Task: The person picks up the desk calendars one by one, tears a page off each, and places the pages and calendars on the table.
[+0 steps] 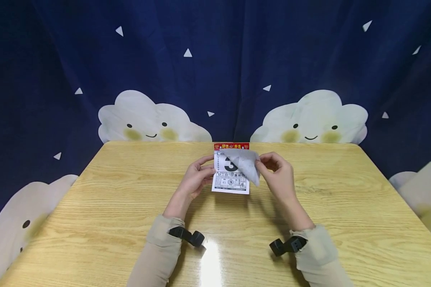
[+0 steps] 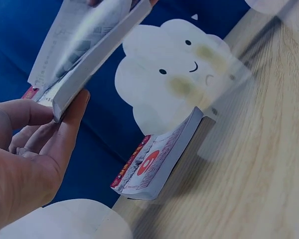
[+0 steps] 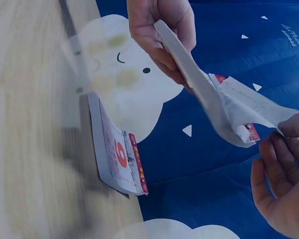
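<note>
A tear-off calendar with a red header strip and a large black 3 is held up off the table at its far side. My left hand grips its left edge, the thumb in front and fingers behind. With thumb and fingers, my right hand pinches the right side of its thin top page, which is lifted and folded over diagonally. The right wrist view shows the pad's thick block of pages bent in a curve. A second calendar with a red numeral lies below the held one.
The light wooden table spreads around both forearms. A dark blue curtain with smiling clouds and white triangles hangs behind the far edge. Black wrist cameras are strapped over beige sleeves.
</note>
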`<action>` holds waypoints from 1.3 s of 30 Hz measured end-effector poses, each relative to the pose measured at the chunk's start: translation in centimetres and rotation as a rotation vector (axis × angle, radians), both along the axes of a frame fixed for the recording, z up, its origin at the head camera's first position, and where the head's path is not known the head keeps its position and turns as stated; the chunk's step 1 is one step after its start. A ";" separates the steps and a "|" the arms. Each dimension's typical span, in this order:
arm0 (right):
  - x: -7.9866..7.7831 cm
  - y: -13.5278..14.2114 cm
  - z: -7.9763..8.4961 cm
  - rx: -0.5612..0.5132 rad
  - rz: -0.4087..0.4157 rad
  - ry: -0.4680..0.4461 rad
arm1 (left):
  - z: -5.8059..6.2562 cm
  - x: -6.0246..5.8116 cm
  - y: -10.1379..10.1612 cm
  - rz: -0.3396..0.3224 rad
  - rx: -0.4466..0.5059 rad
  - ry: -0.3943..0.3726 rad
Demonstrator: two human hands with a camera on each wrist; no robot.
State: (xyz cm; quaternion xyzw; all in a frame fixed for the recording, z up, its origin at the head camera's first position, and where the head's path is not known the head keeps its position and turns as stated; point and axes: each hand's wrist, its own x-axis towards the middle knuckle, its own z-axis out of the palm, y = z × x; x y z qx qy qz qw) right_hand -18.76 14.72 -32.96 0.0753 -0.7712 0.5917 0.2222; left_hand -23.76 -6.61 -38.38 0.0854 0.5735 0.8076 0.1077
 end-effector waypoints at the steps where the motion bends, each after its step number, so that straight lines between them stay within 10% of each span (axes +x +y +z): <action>1: -0.3 0.2 -0.2 0.015 0.003 -0.001 | 0.0 0.0 0.0 0.001 -0.005 0.002; 13: -2.3 1.4 -0.3 0.150 -0.017 0.002 | 0.3 0.2 0.0 0.005 -0.081 0.031; 25: -1.2 0.8 2.3 0.173 -0.016 -0.027 | 0.4 0.3 0.1 0.015 -0.140 0.027; 39: -3.4 1.9 0.1 0.155 -0.049 -0.045 | 0.4 0.2 0.2 0.047 -0.099 0.011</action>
